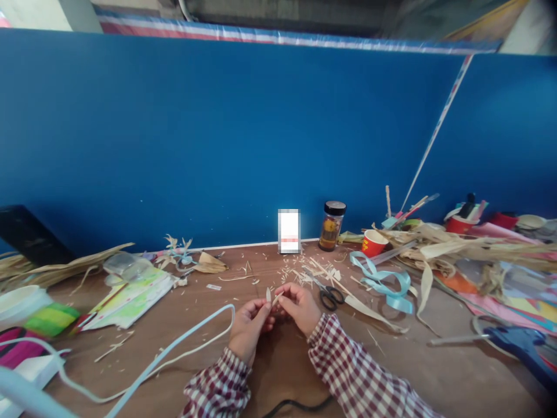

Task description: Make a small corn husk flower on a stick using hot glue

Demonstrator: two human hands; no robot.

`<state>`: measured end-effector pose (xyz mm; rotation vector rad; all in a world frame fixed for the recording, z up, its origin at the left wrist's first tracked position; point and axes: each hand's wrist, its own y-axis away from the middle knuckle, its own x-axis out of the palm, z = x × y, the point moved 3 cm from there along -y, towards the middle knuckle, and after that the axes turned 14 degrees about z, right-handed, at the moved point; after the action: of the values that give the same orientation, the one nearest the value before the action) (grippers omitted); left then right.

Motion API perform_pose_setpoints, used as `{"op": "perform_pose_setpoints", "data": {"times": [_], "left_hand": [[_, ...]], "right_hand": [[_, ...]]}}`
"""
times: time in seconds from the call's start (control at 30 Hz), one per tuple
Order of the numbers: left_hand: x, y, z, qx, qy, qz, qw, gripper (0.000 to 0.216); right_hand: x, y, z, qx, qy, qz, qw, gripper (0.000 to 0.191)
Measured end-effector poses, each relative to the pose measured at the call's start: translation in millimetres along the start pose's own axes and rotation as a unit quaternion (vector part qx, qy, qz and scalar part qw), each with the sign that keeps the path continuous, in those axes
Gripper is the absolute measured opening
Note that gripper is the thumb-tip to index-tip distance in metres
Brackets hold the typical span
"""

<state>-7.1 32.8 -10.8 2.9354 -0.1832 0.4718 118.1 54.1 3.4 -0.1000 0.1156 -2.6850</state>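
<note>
My left hand (251,328) is closed in a pinch on a small, pale, pointed husk piece (268,295), whose tip stands up between thumb and fingers. Close beside it, my right hand (301,309) pinches a thin pale husk strip (277,298). The two hands nearly meet above the brown table (282,371), and the fingers hide the lower ends of both pieces. Just right of my right hand lie black-handled scissors (331,297). Beyond the hands, small husk clippings (300,273) are scattered on the table, and a longer husk strip (374,313) lies to the right.
A lit white screen (289,232) and a dark-lidded jar (333,226) stand by the blue partition (217,128). A red paper cup (374,242), blue ribbon (385,281) and a glue gun (513,342) are on the right. A pale cable (183,337) loops across the left.
</note>
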Motion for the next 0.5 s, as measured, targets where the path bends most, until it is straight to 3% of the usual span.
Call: {"op": "perform_pose_setpoints", "data": {"times": [0.5], "left_hand": [[1.0,1.5,-1.2,-0.013,-0.018,0.011,1.0,0.03]], "right_hand": [[2.2,2.2,11.0,-0.049,0.112,-0.062,0.991,0.016]]}}
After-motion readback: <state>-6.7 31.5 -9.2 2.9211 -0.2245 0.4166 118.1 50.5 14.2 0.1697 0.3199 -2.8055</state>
